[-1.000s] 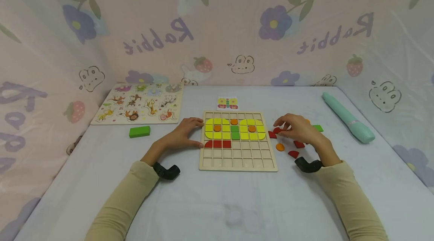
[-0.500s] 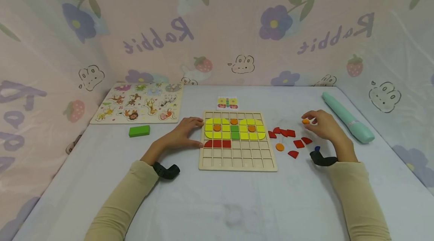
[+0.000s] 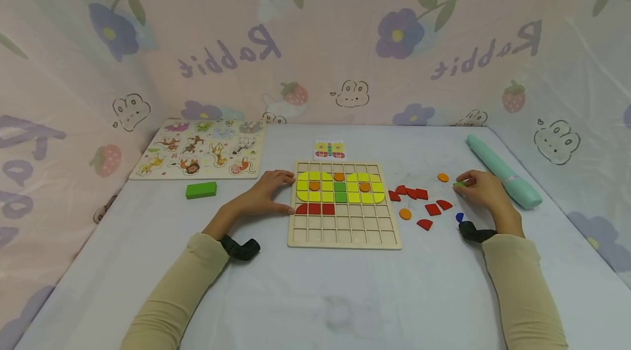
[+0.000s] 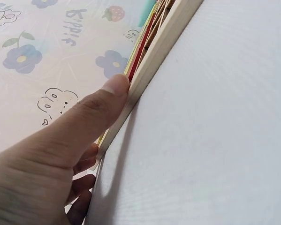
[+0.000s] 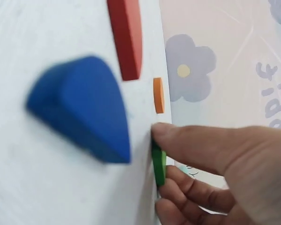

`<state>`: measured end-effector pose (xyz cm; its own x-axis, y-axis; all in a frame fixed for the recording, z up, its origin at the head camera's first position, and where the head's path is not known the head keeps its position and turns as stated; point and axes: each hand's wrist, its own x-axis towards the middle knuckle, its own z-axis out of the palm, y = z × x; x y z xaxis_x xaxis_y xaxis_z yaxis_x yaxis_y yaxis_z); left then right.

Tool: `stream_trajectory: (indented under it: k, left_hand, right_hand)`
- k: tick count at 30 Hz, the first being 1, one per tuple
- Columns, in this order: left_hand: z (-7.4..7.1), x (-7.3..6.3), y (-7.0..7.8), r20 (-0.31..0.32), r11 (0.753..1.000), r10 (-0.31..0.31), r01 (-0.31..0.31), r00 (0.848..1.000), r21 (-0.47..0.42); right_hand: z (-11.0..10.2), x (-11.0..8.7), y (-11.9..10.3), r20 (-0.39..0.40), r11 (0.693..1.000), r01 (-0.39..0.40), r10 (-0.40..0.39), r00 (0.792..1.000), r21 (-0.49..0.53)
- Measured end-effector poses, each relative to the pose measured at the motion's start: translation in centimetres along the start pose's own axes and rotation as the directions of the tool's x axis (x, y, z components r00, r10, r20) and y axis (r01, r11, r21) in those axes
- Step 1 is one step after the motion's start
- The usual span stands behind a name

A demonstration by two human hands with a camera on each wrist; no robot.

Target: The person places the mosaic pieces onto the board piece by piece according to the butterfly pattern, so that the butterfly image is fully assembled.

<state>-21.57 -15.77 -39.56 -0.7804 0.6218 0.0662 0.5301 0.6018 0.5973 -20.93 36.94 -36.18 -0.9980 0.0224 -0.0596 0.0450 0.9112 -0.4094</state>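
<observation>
A wooden grid board (image 3: 345, 232) lies at the middle of the table, with yellow, orange, green and red pieces set in its upper cells. My left hand (image 3: 261, 195) rests against the board's left edge, fingers relaxed and the thumb touching the rim beside a red piece. Off to the right, my right hand (image 3: 483, 191) pinches a small green piece (image 5: 158, 164) between thumb and fingers, at the tabletop. Near that hand lie a blue piece (image 5: 91, 110) with a curved side and an orange round piece (image 3: 443, 177).
Several red pieces (image 3: 432, 209) and another orange disc (image 3: 405, 213) lie right of the board. A small pattern card (image 3: 330, 150) is behind it. At left are an animal puzzle board (image 3: 202, 153) and a green block (image 3: 201, 190); a mint-green tapered object (image 3: 503, 169) lies far right.
My right hand has moved right, away from the red pieces. It pinched an orange disc, which now lies on the table, and now pinches the green piece. My left hand has stayed put.
</observation>
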Motion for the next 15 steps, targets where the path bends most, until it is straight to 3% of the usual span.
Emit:
stream_trajectory:
  k: [9,15]
  left_hand:
    - [0.1,0.1,-0.3,-0.002,1.000,0.002,-0.002,1.000,-0.010]
    - [0.1,0.1,-0.3,-0.005,1.000,-0.003,0.003,1.000,-0.013]
  right_hand:
    - [-0.6,-0.8,-0.6,0.039,0.989,-0.151,0.151,0.988,0.003]
    - [-0.6,-0.6,-2.1,0.019,0.997,-0.075,0.075,0.997,-0.002]
